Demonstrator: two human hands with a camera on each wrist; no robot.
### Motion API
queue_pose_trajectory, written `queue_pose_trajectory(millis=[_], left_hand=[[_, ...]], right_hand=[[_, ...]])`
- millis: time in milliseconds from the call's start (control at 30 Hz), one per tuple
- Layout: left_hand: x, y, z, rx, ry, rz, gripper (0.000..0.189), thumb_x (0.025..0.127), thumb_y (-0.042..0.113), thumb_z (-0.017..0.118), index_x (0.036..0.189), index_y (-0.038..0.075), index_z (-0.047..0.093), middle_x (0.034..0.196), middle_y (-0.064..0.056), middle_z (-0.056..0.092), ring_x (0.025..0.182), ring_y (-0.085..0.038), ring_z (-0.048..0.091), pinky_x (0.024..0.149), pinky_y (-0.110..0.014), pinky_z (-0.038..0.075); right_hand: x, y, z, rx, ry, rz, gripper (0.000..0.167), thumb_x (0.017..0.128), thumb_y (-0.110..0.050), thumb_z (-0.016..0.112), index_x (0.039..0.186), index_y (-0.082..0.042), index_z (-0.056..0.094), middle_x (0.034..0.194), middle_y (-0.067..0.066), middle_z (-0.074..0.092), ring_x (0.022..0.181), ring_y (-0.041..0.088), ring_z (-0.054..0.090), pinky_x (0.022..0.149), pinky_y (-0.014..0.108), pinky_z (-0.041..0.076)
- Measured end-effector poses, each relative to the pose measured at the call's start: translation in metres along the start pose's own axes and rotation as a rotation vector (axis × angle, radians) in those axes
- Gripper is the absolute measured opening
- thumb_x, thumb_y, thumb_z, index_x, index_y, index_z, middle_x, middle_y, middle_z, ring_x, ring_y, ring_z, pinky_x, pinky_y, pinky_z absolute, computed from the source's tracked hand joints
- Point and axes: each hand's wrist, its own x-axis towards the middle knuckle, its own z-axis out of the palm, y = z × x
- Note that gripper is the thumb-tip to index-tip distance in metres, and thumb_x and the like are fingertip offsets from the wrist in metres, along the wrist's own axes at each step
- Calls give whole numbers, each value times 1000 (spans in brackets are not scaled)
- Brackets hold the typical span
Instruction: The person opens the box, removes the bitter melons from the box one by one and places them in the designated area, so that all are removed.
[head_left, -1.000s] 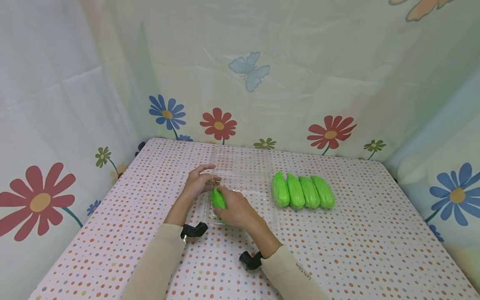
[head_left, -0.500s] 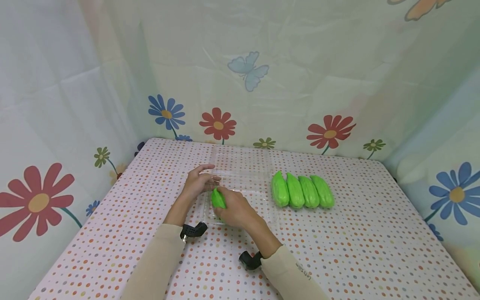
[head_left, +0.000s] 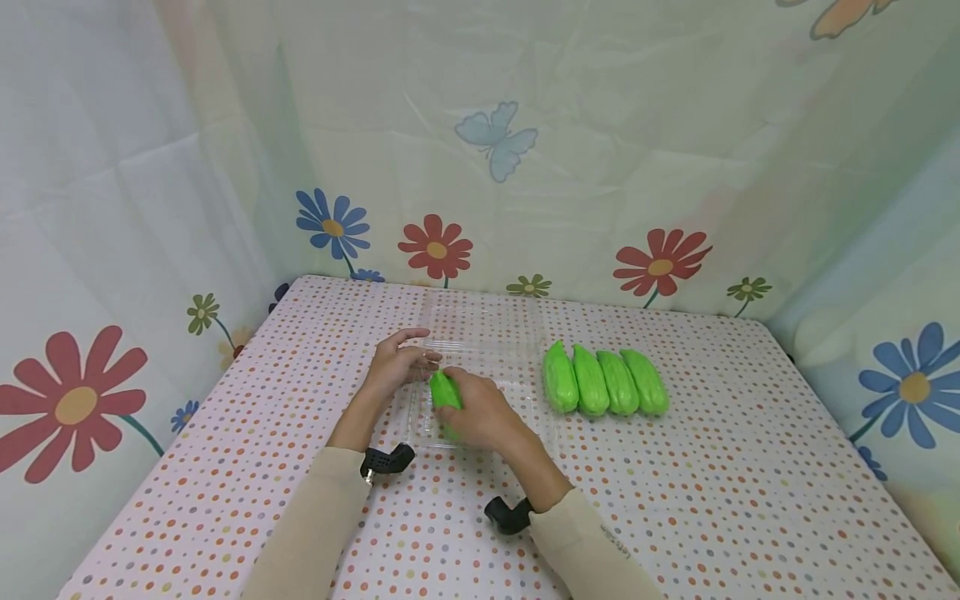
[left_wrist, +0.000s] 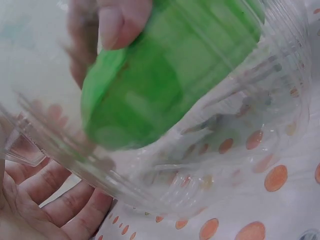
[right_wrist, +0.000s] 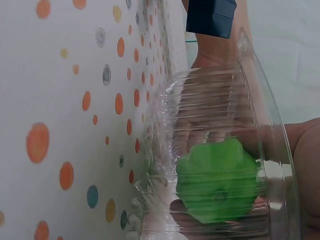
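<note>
In the head view, my right hand [head_left: 482,410] grips a green ridged gourd [head_left: 445,390] by its side, low inside a clear hinged plastic box [head_left: 531,417]. The left wrist view shows the gourd's blunt end [left_wrist: 145,105] through the box wall, tilted, with a fingertip of the right hand pressed on it. My left hand [head_left: 394,367] is at the box's left side. Its relaxed fingers [left_wrist: 67,202] lie along the outside of the wall. In the right wrist view, the gourd's end [right_wrist: 220,180] shows through the ribbed plastic. The right palm is mostly hidden.
Several like gourds [head_left: 606,383] stand side by side in a row to the right of the box. The box's lid [head_left: 483,321] lies folded back towards the rear curtain [head_left: 570,208]. A dotted cloth [head_left: 712,500] covers the table.
Over the last half second my right hand has shifted slightly right, with the gourd in its grip. My left hand, the box and the row of gourds stay as they were.
</note>
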Motion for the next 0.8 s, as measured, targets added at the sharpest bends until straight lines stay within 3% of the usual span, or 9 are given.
queue_pose_trajectory(millis=[200,433,800], left_hand=[[-1,0,1,14,-6,4,56,88,0,52,144,6,54,114,-23,73,101,-32,73,84,-41,59],[-2,2,-1,29,-14,12,53,91,2,51,144,6,53,116,-26,71,98,-32,74,81,-39,59],[-2,0,0,18,-13,8,55,89,1,52,143,6,54,116,-27,71,99,-33,74,83,-41,59]], right_hand=[[-6,1,-8,38,23,38,58,93,-22,70,146,-9,52,115,13,66,92,25,57,71,37,48],[-9,4,-15,54,62,67,58,92,-24,70,147,-13,52,120,11,65,97,25,57,79,42,49],[-12,9,-19,134,88,35,59,91,-21,71,147,-12,53,126,12,65,101,24,62,84,43,52]])
